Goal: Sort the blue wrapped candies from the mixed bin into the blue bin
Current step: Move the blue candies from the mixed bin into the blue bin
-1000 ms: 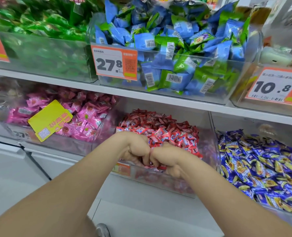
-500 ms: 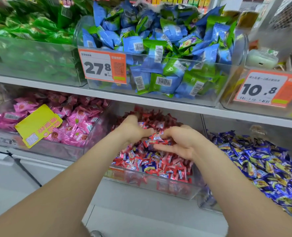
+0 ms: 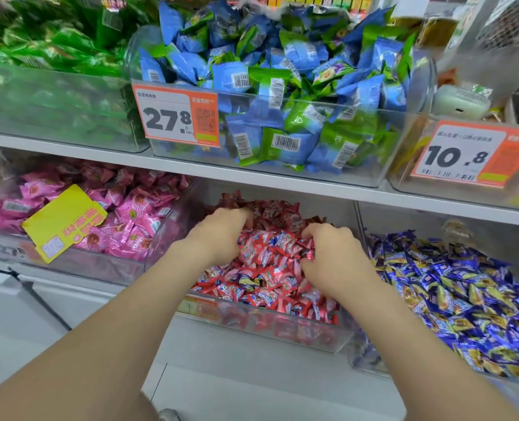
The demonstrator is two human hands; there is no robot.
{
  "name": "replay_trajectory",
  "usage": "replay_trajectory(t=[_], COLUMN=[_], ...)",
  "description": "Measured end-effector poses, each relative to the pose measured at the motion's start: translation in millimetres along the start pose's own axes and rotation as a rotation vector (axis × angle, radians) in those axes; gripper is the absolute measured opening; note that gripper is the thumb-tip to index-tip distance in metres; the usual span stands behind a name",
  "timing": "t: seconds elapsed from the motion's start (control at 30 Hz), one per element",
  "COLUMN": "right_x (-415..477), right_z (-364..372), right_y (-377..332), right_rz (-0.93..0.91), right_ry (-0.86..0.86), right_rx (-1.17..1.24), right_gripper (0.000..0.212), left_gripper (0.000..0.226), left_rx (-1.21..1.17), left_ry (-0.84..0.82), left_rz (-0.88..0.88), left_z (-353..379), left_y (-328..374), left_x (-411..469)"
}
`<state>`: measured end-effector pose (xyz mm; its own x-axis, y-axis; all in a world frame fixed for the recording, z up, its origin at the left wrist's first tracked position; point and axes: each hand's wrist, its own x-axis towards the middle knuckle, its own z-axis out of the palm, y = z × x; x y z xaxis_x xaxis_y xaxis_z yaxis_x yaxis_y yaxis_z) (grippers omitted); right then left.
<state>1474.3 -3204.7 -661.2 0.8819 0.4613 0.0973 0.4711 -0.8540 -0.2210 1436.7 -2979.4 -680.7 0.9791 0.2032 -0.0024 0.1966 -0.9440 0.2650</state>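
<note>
On the lower shelf, the clear mixed bin point(image 3: 282, 331) holds mostly red wrapped candies point(image 3: 270, 296); a blue-and-yellow wrapped candy point(image 3: 246, 281) lies among them near the front. Both my hands are in this pile. My left hand point(image 3: 222, 235) sits at the left, its fingertips buried in the candies. Over on the right, my right hand point(image 3: 334, 258) curls its fingers and thumb round a clump of red candies. Immediately right stands the blue bin point(image 3: 362, 357), full of blue wrapped candies point(image 3: 464, 299).
A bin of pink candies point(image 3: 124, 220) with a yellow tag point(image 3: 64, 221) stands to the left. The upper shelf point(image 3: 252, 177) overhangs with bins of green packets point(image 3: 55, 50) and blue-green packets point(image 3: 276, 95), plus orange price tags point(image 3: 176, 115).
Both hands rose from the bin's front edge, where they were pressed together, into the red pile and moved apart; their fingers now dig deeper among the candies.
</note>
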Motion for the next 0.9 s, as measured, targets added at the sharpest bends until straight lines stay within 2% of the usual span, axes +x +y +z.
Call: replay_trajectory(t=[0.1, 0.2, 0.27, 0.3, 0.4, 0.47, 0.53, 0.63, 0.73, 0.8, 0.9], right_x=[3, 11, 16, 19, 26, 26, 24, 19, 14, 13, 15], right_z=[3, 18, 31, 36, 39, 34, 29, 19, 21, 27, 39], right_y=[-8, -18, -23, -24, -24, -23, -19, -9, -8, -15, -28], right_rz=[-0.091, -0.298, -0.404, -0.431, -0.404, -0.385, -0.363, -0.325, -0.339, -0.376, -0.446], right_ry=[0.051, -0.106, -0.14, -0.149, -0.23, -0.273, -0.305, -0.354, -0.273, -0.179, -0.161], right_rx=[0.043, 0.124, -0.018, -0.103, -0.22, -0.232, -0.233, -0.28, -0.272, -0.216, -0.198], right_gripper=[0.024, 0.017, 0.022, 0.028, 0.036, 0.027, 0.015, 0.021, 0.024, 0.018, 0.029], left_gripper=[0.049, 0.037, 0.024, 0.025, 0.044, 0.052, 0.053, 0.035, 0.015, 0.014, 0.01], left_rx=[-0.041, -0.05, -0.101, -0.152, -0.107, -0.034, 0.013, 0.052, 0.111, 0.122, 0.102], left_ry=[0.003, 0.049, 0.039, -0.026, -0.288, -0.358, -0.35, -0.314, -0.253, -0.233, -0.228], left_rz=[-0.001, 0.013, 0.048, 0.07, 0.168, 0.231, 0.254, 0.267, 0.27, 0.265, 0.27], left_z=[-5, -8, -9, -8, -2, 4, 7, 11, 16, 16, 15], left_y=[-5, -10, -12, -11, -11, -9, -6, 1, 6, 7, 5], left_x=[1, 1, -2, -5, -13, -12, -9, -7, -8, -8, -7])
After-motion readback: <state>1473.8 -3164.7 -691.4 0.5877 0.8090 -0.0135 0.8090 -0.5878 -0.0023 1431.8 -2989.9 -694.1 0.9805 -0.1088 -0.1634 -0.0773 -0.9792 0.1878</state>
